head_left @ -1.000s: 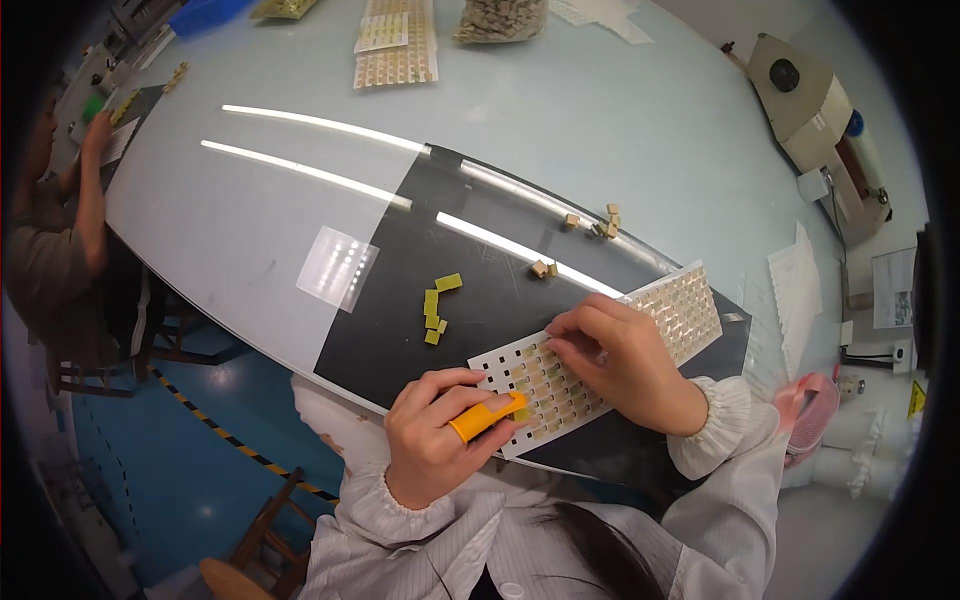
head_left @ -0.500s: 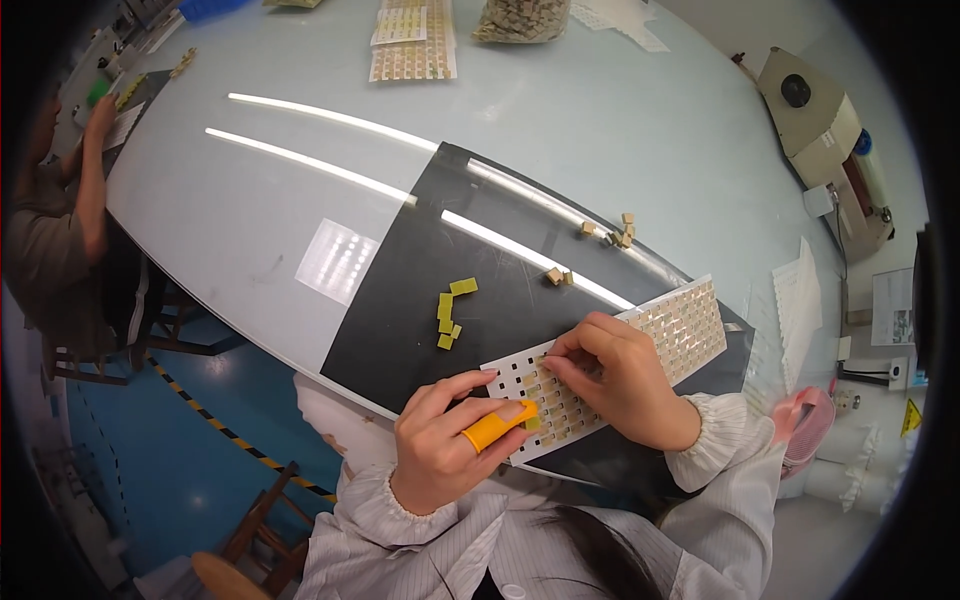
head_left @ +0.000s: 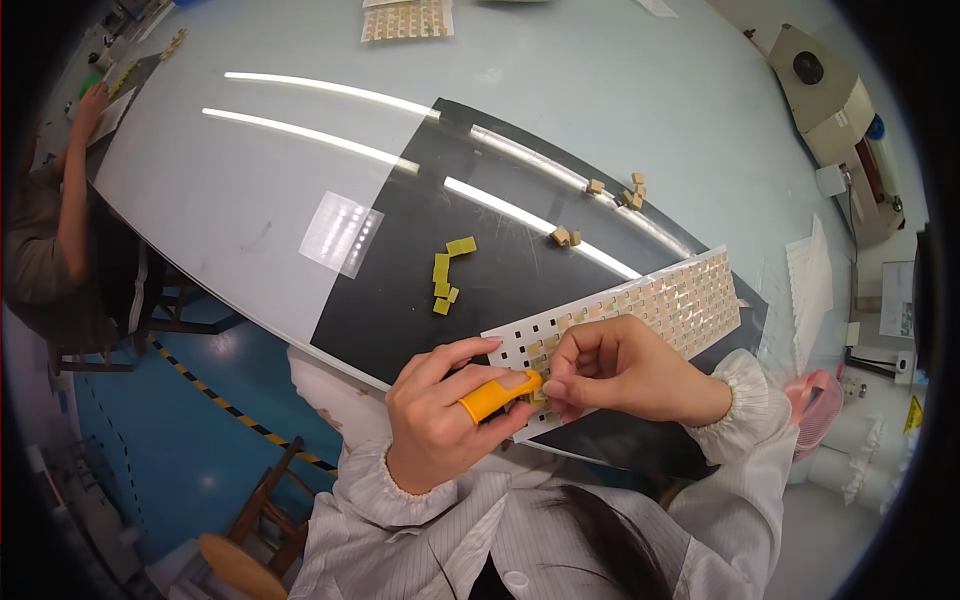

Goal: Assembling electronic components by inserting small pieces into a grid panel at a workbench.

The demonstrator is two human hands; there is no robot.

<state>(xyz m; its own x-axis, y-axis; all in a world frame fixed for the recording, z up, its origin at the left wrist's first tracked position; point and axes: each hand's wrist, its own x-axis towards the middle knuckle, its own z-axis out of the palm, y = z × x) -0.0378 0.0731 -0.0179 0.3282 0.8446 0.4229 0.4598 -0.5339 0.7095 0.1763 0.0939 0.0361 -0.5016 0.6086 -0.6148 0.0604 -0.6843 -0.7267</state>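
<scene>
A white perforated sheet lies slanted across the black mat. Rows of small square holes show bare at its left end; shiny beige pieces cover the rest. My left hand is over the sheet's left end, an orange finger sleeve on one finger. Its thumb and sleeved finger close on a small yellow-green block, mostly hidden now. My right hand hovers over the sheet with thumb and forefinger pinched beside the sleeve's tip; what they hold, if anything, is too small to make out. Several yellow-green blocks lie beyond my left hand.
Small tan blocks lie scattered near the far edge of the black mat. A clear square sheet rests left of them. At the back is another patterned sheet. A person works at far left; a machine stands right.
My right hand has moved from the sheet's holes toward the orange sleeve tip at my left hand. The view has shifted, so the table's things appear higher.
</scene>
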